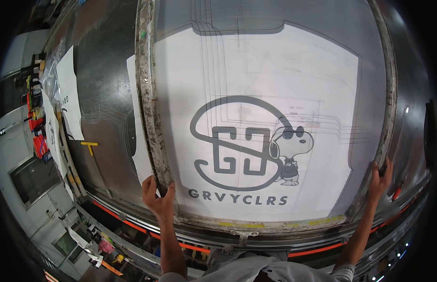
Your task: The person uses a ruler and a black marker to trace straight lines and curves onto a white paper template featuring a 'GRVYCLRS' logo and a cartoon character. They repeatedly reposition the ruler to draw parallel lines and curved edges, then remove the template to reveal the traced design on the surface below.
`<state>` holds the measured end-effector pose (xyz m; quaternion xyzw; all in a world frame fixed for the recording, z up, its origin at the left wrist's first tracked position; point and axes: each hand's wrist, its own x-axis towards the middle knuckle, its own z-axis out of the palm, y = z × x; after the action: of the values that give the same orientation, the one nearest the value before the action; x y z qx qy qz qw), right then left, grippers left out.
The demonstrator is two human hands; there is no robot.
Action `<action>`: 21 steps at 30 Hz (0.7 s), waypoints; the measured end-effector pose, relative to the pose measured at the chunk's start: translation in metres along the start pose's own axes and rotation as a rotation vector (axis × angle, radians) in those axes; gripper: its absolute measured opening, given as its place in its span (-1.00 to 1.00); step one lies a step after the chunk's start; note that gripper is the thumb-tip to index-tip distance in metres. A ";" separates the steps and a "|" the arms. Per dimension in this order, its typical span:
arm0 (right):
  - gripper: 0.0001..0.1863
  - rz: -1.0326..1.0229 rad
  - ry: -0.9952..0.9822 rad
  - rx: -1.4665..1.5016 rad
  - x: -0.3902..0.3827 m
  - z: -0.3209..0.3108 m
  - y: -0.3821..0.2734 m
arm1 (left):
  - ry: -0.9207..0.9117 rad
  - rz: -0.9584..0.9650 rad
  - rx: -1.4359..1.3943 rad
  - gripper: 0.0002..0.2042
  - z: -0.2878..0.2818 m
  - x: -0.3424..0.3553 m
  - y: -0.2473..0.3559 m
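A large screen-printing frame [150, 101] with worn, stained rails lies over the dark table in front of me. My left hand [158, 195] grips its left rail near the near corner, thumb on the inner side and fingers on the outer. At the near right, my right hand [381, 181] is closed round the right rail. Through the sheer mesh shows a white shirt-shaped paper [293, 70]. A grey looped emblem [240, 143], a row of lettering below it and a cartoon dog [293, 145] in sunglasses appear within the frame. Whether they lie on paper or mesh I cannot tell.
A yellow T-shaped tool [90, 144] lies on the dark table [103, 70] to the left, near white paper cut-outs [69, 94]. A small metal bracket [244, 234] sits at the frame's near rail. An orange-red strip [317, 251] runs along the table's near edge.
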<state>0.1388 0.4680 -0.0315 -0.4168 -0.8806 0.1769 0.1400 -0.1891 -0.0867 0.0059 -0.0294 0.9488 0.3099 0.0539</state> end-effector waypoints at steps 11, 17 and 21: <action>-0.57 0.145 -0.002 -0.032 -0.009 -0.008 -0.011 | 0.029 0.079 0.076 -0.53 -0.001 0.000 -0.019; -0.58 0.050 -0.009 -0.032 0.009 -0.002 -0.043 | 0.011 0.009 0.056 -0.54 0.003 -0.003 -0.012; -0.57 0.044 0.011 -0.031 0.007 -0.002 -0.042 | 0.029 0.002 0.081 -0.53 0.003 -0.002 -0.014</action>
<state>0.1064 0.4487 -0.0114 -0.4390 -0.8731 0.1639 0.1343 -0.1857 -0.0962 -0.0050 -0.0309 0.9613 0.2708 0.0409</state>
